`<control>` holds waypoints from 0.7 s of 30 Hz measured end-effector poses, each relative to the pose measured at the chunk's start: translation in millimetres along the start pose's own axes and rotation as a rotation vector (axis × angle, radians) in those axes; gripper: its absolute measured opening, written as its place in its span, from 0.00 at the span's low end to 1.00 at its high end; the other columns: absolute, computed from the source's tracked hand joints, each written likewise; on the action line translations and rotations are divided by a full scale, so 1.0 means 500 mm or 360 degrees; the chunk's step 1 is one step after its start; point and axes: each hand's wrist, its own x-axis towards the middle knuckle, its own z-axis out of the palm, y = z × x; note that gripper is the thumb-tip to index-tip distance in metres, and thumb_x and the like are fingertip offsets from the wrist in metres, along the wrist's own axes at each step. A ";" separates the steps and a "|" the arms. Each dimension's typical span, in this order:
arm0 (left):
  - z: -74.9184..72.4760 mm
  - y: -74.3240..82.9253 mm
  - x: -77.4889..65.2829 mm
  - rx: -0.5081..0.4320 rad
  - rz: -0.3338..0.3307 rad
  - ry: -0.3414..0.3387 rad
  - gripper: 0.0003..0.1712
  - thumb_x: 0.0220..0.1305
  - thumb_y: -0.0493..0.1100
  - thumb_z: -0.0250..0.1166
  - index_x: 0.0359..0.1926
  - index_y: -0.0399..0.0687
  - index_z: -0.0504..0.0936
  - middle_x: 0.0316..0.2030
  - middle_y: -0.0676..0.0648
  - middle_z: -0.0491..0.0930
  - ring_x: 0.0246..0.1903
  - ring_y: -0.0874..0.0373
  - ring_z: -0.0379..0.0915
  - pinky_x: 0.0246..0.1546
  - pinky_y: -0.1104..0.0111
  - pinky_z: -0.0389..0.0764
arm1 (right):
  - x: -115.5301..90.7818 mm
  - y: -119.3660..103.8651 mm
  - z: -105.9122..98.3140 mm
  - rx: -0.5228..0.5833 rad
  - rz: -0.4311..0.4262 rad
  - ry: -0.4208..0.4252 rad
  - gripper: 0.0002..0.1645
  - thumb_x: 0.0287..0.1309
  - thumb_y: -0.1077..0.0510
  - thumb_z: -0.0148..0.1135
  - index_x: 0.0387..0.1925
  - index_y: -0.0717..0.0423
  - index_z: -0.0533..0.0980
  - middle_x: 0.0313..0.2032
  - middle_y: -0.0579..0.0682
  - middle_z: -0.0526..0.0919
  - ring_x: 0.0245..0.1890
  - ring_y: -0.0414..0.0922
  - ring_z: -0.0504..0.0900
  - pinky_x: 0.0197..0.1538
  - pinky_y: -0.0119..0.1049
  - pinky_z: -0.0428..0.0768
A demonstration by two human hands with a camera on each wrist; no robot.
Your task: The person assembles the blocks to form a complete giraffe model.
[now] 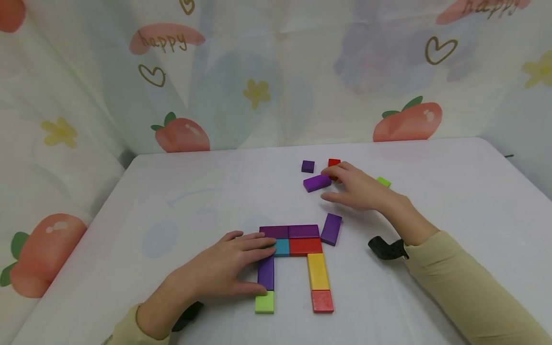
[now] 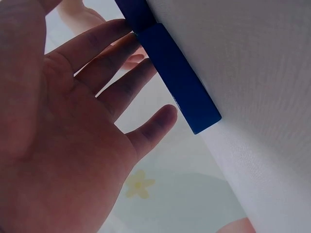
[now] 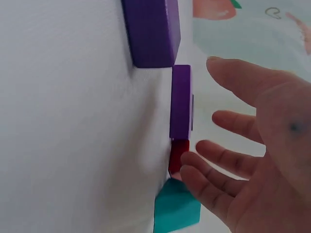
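Observation:
Flat coloured blocks form an arch on the table, with a purple block (image 1: 304, 231) along its top, a red block (image 1: 306, 247) and a partly covered blue block (image 1: 282, 247) below. My left hand (image 1: 228, 263) lies at the arch's left side, fingers extended over the blue block and thumb near the green block (image 1: 265, 303). In the left wrist view, its fingertips lie along a dark blue block edge (image 2: 180, 77). My right hand (image 1: 355, 187) hovers with parted fingers over loose blocks, beside a purple block (image 1: 316, 183) and a small red block (image 1: 334, 163), holding nothing visible.
A yellow block (image 1: 318, 271) and a light red block (image 1: 322, 302) make the arch's right leg. Loose around are a tilted purple block (image 1: 331, 229), a dark purple square (image 1: 308, 166) and a green block (image 1: 383, 182). A printed curtain (image 1: 284, 72) hangs behind the table.

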 end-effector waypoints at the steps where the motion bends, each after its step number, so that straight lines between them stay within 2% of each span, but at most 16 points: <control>1: 0.000 0.000 0.000 -0.0004 0.0001 -0.0001 0.43 0.62 0.68 0.66 0.72 0.56 0.72 0.72 0.57 0.65 0.74 0.57 0.54 0.71 0.45 0.56 | 0.008 -0.002 0.002 -0.0019 0.0020 -0.0012 0.35 0.63 0.49 0.69 0.66 0.62 0.71 0.60 0.66 0.71 0.58 0.60 0.74 0.60 0.58 0.75; 4: 0.000 0.000 0.001 -0.0009 0.0001 -0.0008 0.43 0.62 0.68 0.66 0.73 0.56 0.72 0.72 0.57 0.65 0.74 0.57 0.53 0.71 0.45 0.57 | 0.031 -0.009 0.009 -0.0073 0.0076 -0.0055 0.37 0.63 0.48 0.68 0.67 0.62 0.71 0.62 0.68 0.68 0.59 0.62 0.74 0.61 0.60 0.74; 11: -0.001 0.000 0.001 -0.0004 -0.0004 -0.0011 0.43 0.61 0.68 0.66 0.73 0.56 0.72 0.73 0.57 0.64 0.74 0.57 0.54 0.71 0.45 0.56 | 0.065 -0.029 0.024 -0.0144 0.0065 -0.0094 0.31 0.64 0.47 0.67 0.61 0.61 0.76 0.61 0.68 0.71 0.58 0.63 0.74 0.58 0.58 0.77; 16: 0.000 0.000 0.002 -0.0006 -0.0001 -0.0010 0.43 0.61 0.68 0.66 0.73 0.56 0.72 0.72 0.57 0.65 0.74 0.57 0.54 0.70 0.45 0.56 | 0.062 -0.030 0.027 -0.0119 0.0015 -0.0083 0.22 0.63 0.50 0.69 0.53 0.59 0.80 0.58 0.65 0.72 0.57 0.61 0.74 0.58 0.55 0.77; 21: 0.000 0.001 0.001 0.0004 0.0003 -0.0004 0.43 0.62 0.68 0.66 0.72 0.55 0.72 0.73 0.57 0.64 0.74 0.57 0.54 0.71 0.45 0.56 | 0.042 -0.019 0.024 -0.0129 -0.0054 -0.0063 0.17 0.60 0.55 0.71 0.50 0.55 0.83 0.56 0.64 0.74 0.56 0.61 0.74 0.57 0.55 0.78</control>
